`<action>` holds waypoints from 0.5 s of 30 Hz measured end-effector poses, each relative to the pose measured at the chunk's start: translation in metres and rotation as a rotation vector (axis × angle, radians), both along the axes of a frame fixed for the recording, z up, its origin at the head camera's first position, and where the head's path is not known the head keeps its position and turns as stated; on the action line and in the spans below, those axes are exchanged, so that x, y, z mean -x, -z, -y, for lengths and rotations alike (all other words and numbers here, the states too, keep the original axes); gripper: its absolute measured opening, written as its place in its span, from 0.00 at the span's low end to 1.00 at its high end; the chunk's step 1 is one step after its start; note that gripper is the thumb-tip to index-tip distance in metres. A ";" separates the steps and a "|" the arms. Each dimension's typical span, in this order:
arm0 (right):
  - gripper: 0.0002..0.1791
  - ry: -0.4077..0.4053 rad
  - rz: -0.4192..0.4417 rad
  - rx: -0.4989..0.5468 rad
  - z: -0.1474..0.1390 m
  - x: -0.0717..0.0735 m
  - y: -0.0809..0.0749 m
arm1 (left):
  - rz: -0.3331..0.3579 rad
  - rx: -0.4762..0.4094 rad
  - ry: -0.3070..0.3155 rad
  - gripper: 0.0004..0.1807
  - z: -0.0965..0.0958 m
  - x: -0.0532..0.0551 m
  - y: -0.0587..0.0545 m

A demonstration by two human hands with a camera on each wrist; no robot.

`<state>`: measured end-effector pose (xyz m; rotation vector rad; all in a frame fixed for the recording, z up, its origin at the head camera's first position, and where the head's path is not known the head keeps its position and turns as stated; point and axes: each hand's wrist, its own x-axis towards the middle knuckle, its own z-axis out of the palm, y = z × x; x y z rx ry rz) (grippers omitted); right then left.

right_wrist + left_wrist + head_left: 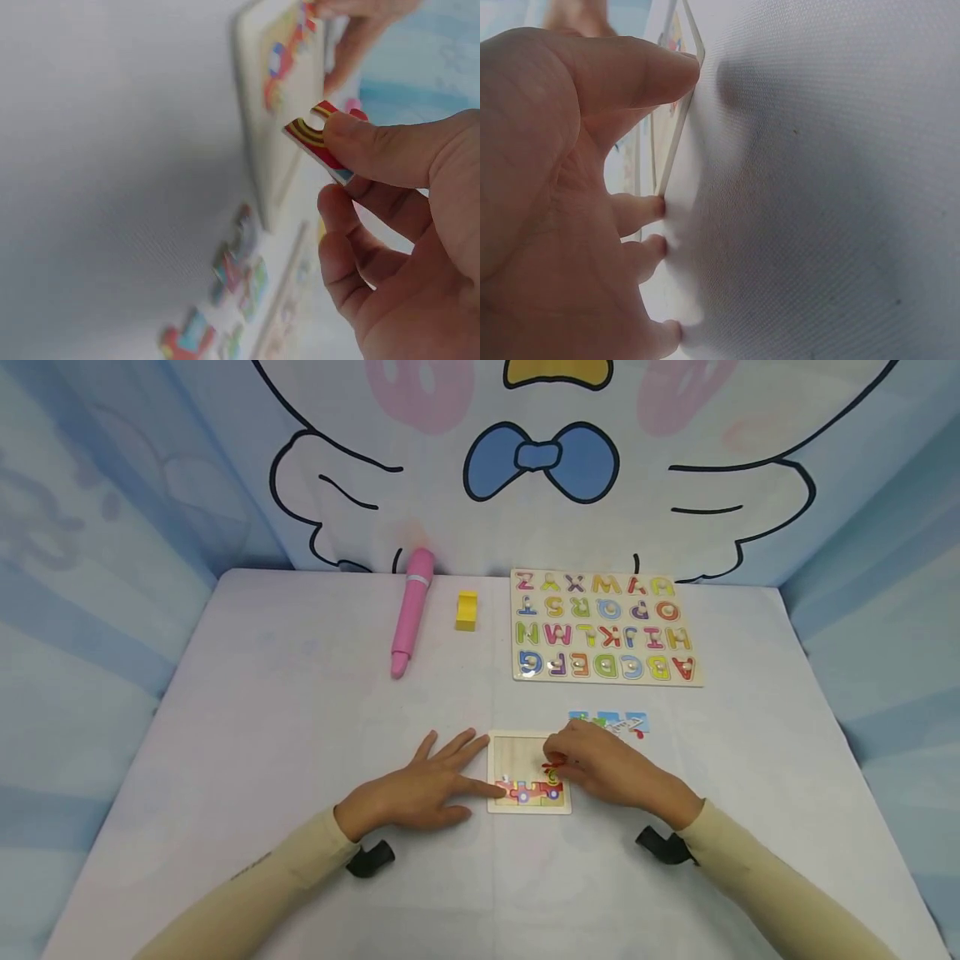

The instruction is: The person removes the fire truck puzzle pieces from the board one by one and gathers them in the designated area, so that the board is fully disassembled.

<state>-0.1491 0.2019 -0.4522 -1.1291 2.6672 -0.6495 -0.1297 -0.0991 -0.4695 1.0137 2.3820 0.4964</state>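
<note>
A small wooden puzzle tray (517,753) lies in front of me, with joined red vehicle pieces (529,792) along its near edge. My left hand (420,789) spreads its straight fingers at the tray's left side, the index fingertip on the leftmost piece. In the left wrist view, other fingertips rest at the tray's edge and on the cloth. Over the tray's right part, my right hand (611,768) pinches a red puzzle piece (306,136) with yellow stripes between thumb and fingers. Loose puzzle pieces (628,722) lie just beyond that hand, partly hidden by it.
An alphabet board (607,627) with letter pieces stands at the back right of the white table (300,693). A pink pen-shaped thing (412,614) and a yellow block (466,612) lie at the back, left of the board.
</note>
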 end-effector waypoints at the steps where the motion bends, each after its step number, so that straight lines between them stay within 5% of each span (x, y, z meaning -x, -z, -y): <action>1: 0.11 0.016 0.012 0.019 -0.005 0.001 -0.003 | 0.001 -0.003 0.000 0.26 0.000 0.000 0.000; 8: 0.14 0.197 0.086 -0.052 -0.061 0.015 -0.024 | -0.003 -0.002 -0.005 0.26 -0.001 0.000 0.002; 15: 0.11 0.184 0.168 -0.259 -0.094 0.020 -0.023 | 0.004 0.001 -0.010 0.26 -0.001 0.000 0.002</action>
